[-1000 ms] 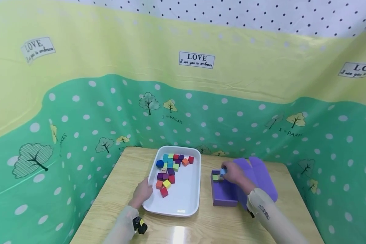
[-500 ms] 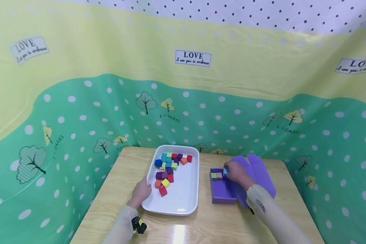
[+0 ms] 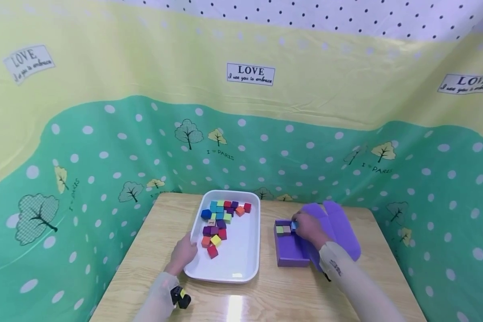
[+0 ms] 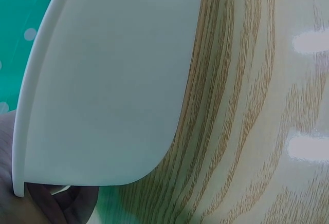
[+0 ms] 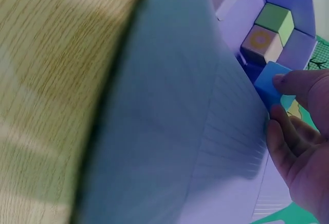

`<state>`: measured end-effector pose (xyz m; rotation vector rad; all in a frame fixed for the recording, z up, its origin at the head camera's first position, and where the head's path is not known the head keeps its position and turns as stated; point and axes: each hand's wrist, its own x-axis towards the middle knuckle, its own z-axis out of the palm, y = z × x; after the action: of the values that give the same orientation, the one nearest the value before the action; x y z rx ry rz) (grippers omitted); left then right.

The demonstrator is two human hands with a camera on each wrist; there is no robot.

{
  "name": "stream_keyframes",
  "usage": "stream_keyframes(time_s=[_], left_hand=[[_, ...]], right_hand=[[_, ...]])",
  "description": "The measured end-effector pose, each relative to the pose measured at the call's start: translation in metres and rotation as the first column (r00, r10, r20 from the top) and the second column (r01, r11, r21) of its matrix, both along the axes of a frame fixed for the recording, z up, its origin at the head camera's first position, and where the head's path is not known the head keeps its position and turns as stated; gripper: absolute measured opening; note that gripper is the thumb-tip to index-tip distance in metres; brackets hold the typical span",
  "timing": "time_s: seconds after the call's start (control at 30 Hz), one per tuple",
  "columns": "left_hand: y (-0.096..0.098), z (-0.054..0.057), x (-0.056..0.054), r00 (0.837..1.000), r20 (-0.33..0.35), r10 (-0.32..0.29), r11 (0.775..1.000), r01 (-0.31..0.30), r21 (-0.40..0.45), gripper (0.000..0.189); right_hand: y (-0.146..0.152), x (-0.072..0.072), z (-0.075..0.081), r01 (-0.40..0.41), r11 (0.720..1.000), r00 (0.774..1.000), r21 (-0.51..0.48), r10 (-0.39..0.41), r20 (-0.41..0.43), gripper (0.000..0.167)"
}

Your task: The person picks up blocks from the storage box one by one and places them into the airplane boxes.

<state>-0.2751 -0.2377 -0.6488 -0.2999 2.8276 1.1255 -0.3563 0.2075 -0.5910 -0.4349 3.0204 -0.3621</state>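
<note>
My right hand (image 3: 309,229) pinches a blue cube (image 5: 270,84) between thumb and fingers at the back right of an open purple box (image 3: 292,263). Beside that cube, along the box's back wall, sit a light green cube (image 5: 275,18) and a plain wooden cube (image 5: 260,43) with a round mark. Whether the blue cube touches the box floor is hidden. My left hand (image 3: 183,255) grips the left rim of a white tray (image 3: 238,268), and in the left wrist view some fingers curl by the tray's edge. Several coloured cubes (image 3: 220,215) lie in the tray's left and back part.
The purple lid flap (image 3: 344,230) folds out to the right of the box, under my right forearm. Tray and box stand apart on a wooden table (image 3: 209,304). A green and yellow patterned curtain (image 3: 241,147) hangs behind and at both sides.
My right hand has carried the blue cube a little to the right, off the plain wooden cube, and lowered it beside that cube. The left hand keeps its grip on the tray.
</note>
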Motion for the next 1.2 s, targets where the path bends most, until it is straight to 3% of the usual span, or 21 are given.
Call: stream_keyframes(time_s=[0.2,0.43,0.63,0.8,1.2], left_hand=[[-0.003,0.0,0.003,1.0,0.015,0.004,1.0,-0.004,0.004,0.051],[-0.008,0.001,0.005,1.0,-0.009,0.0,1.0,0.0,-0.007,0.05],[-0.01,0.0,0.006,1.0,-0.007,0.002,1.0,-0.002,-0.017,0.05],[-0.007,-0.002,0.006,1.0,0.011,0.001,1.0,-0.001,-0.018,0.051],[-0.001,-0.004,-0.003,1.0,0.007,-0.022,1.0,0.022,-0.005,0.051]], right_hand=[[-0.001,-0.003,-0.009,-0.015,1.0,1.0,0.016,0.015,-0.005,0.034],[-0.009,-0.005,-0.009,-0.026,0.998,0.999,0.056,0.027,-0.023,0.031],[-0.014,-0.006,-0.006,-0.024,0.998,1.0,0.053,0.023,0.012,0.026],[-0.013,-0.007,-0.005,-0.037,0.992,0.999,0.119,0.032,0.04,0.019],[-0.003,-0.007,-0.007,-0.064,0.978,0.998,0.197,0.059,0.028,0.02]])
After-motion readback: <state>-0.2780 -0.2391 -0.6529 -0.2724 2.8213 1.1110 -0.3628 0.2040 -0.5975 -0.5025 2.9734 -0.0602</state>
